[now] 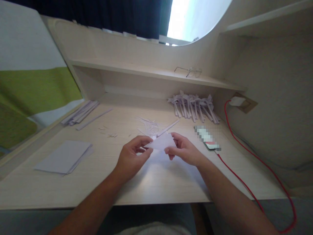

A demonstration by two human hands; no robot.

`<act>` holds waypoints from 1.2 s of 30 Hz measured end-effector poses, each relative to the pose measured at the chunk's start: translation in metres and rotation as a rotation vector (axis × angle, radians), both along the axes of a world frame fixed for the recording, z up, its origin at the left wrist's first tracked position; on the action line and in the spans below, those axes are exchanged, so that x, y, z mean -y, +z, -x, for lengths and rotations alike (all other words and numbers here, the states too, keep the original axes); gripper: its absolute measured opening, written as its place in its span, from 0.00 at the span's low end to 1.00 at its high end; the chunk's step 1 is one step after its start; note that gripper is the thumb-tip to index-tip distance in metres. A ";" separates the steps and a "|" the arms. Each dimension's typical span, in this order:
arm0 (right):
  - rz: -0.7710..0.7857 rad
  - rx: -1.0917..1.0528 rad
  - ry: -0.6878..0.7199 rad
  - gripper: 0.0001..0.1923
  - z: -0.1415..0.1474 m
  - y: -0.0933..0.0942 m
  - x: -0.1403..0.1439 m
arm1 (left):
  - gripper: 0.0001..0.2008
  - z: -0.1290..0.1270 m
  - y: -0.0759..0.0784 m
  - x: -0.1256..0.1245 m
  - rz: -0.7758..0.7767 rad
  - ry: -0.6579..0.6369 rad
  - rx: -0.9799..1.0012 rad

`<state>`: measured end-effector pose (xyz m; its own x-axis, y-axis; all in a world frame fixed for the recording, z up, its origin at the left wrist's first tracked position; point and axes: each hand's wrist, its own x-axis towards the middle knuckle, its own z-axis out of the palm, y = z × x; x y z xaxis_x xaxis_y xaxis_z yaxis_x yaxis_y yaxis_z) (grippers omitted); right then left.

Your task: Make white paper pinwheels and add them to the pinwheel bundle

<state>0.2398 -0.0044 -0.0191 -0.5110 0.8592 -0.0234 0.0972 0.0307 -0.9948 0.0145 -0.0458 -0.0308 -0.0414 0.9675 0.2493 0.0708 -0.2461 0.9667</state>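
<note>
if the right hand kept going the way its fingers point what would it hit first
The right hand points leftward, so it would probably first meet the left hand, pinching the same folded paper; depth is unclear.

white paper piece | red cable | pale wood-grain desk | green-and-white striped fabric

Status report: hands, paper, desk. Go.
Left hand and right hand both pinch the folded paper piece above the desk. Phone beside right hand. Nothing obstructing.

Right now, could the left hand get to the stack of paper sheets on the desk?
Probably yes. The stack of sheets lies on the left hand's own side with bare desk between, though that hand is pinching the folded paper.
</note>
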 end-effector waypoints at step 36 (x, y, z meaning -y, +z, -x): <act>-0.415 0.345 -0.007 0.29 0.001 0.001 0.012 | 0.12 0.009 -0.004 0.016 -0.102 -0.025 -0.416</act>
<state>0.2388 -0.0163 -0.0178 -0.5275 0.8356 0.1533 0.4182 0.4124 -0.8093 0.0050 -0.0620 -0.0352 0.1058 0.9364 0.3346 0.4421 -0.3457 0.8276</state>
